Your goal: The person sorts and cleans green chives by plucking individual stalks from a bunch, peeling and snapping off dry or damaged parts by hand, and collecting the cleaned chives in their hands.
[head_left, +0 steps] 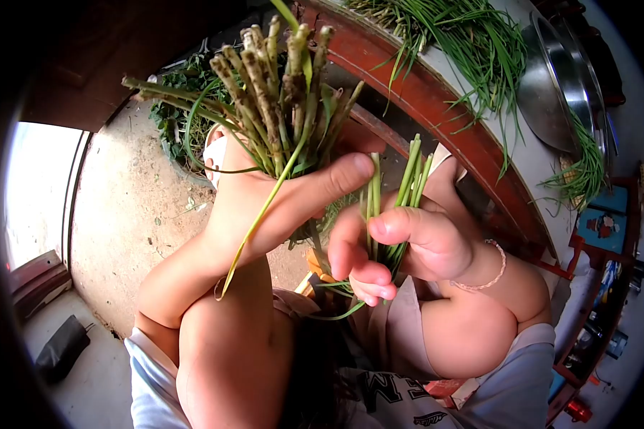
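Note:
A thick bunch of chives stands with its pale, soil-stained stem ends up. My left hand is closed round it, the thumb pointing toward the right. One yellowed blade droops from the bunch across my wrist. In my right hand, close beside, is a smaller bundle of chives with clean, light green cut ends upward. Its stems run between thumb and fingers, and the green leaves hang below the palm. The lower part of the left bunch is hidden behind my hand and arm.
At the upper right, more chives are heaped on a table with a red edge, beside metal bowls. A container of leafy greens stands on the floor behind my left arm. A dark pouch lies at lower left.

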A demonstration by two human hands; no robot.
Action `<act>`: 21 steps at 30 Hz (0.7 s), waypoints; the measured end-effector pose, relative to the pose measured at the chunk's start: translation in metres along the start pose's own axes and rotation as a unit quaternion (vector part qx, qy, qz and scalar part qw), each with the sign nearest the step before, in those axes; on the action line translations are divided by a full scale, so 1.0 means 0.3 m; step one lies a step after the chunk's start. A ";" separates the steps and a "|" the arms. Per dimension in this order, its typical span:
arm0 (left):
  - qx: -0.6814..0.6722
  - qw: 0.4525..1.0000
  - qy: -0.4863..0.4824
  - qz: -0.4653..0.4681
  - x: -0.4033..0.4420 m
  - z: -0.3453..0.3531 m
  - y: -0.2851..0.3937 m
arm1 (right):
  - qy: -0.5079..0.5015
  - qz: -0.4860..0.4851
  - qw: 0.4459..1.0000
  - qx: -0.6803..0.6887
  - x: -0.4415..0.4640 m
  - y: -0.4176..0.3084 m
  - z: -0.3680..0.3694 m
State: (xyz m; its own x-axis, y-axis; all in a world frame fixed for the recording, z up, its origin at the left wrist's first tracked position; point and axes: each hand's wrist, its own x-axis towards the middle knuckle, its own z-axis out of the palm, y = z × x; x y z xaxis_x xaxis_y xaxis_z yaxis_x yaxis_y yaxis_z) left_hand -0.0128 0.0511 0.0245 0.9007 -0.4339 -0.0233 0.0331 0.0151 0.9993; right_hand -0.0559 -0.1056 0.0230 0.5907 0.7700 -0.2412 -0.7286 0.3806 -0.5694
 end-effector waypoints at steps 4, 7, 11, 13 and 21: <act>0.009 1.000 0.001 -0.011 0.000 -0.001 -0.002 | 0.016 0.024 1.000 0.008 -0.004 -0.006 0.000; -0.019 0.999 0.013 -0.025 0.003 -0.003 0.007 | 0.022 0.031 0.999 0.006 -0.006 -0.010 -0.003; -0.028 0.999 0.007 -0.029 0.013 -0.003 -0.001 | -0.012 0.026 0.998 0.060 0.008 -0.003 -0.023; -0.005 1.000 0.000 0.003 0.024 0.005 -0.005 | -0.070 -0.016 0.997 -0.004 0.020 -0.001 -0.026; -0.111 0.988 -0.028 0.106 0.059 0.029 -0.026 | -0.104 0.015 0.993 0.058 0.011 -0.003 -0.029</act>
State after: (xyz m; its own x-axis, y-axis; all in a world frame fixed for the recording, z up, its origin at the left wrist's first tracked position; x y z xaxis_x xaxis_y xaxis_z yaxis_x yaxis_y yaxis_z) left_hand -0.0009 0.0356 0.0164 0.8724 -0.4488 0.1935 -0.0541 0.3047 0.9509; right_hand -0.0502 -0.1080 0.0159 0.4931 0.8661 -0.0819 -0.7867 0.4037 -0.4671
